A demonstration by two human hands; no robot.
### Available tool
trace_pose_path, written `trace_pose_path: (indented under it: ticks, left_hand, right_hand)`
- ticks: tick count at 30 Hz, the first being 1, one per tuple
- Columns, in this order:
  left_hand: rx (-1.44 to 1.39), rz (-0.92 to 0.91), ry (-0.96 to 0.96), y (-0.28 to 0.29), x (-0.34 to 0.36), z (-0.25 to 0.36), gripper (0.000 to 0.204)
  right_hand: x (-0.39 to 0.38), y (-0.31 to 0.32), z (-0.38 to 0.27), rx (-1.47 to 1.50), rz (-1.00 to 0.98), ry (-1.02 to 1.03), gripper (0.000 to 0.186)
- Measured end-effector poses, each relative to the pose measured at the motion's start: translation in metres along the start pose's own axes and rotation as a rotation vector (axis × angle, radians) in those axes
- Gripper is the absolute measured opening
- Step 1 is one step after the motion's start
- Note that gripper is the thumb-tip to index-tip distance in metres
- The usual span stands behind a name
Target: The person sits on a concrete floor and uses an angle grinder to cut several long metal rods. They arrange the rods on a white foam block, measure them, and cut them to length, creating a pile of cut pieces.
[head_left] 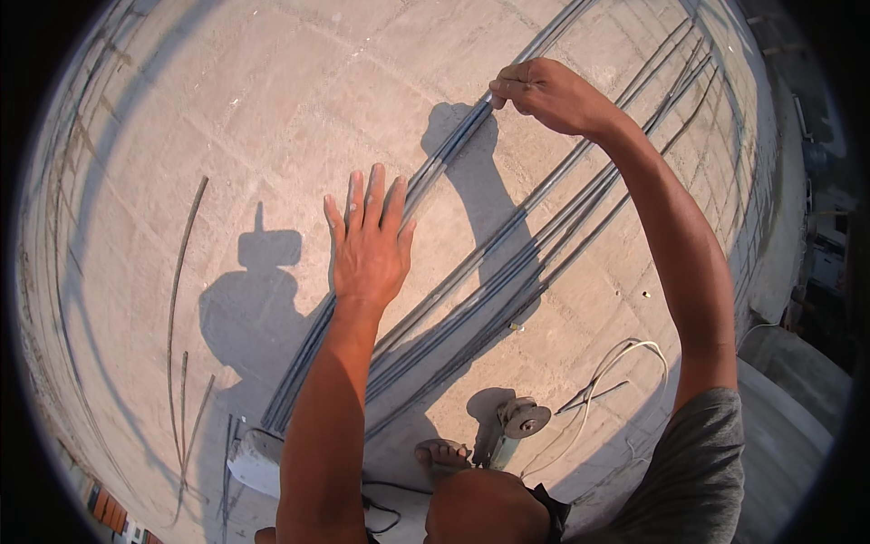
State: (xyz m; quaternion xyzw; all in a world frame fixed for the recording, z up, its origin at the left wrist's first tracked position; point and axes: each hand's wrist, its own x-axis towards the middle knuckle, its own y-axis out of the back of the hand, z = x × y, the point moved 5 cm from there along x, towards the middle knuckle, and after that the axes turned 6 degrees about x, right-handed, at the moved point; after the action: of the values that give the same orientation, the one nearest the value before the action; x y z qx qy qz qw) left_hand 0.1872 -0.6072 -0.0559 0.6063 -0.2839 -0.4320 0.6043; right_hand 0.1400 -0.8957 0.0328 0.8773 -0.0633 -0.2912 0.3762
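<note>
The right hand has its fingertips pinched on the rods, a bundle slanting across the floor. The left hand, palm down, spreads its fingers over them; contact is unclear. Other bars lie toward the floor's right edge, a grinder near a foot.

At the lower centre of the frame, a grinder is set on the floor. A pale cord is looped to its right. Three thin rods are laid at left; orange bricks are seen at lower left.
</note>
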Motion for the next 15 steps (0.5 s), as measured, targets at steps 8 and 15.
trace_pose_path:
  ticks: [8, 15]
  left_hand:
    - [-0.003, 0.048, -0.018, 0.0, 0.005, 0.005, 0.06]
    - [-0.022, -0.006, -0.016, 0.003, 0.005, 0.005, 0.058]
  right_hand:
    - [0.013, 0.046, 0.021, -0.495, 0.26, -0.151, 0.035]
    - [-0.019, 0.008, 0.041, -0.511, -0.485, -0.089, 0.03]
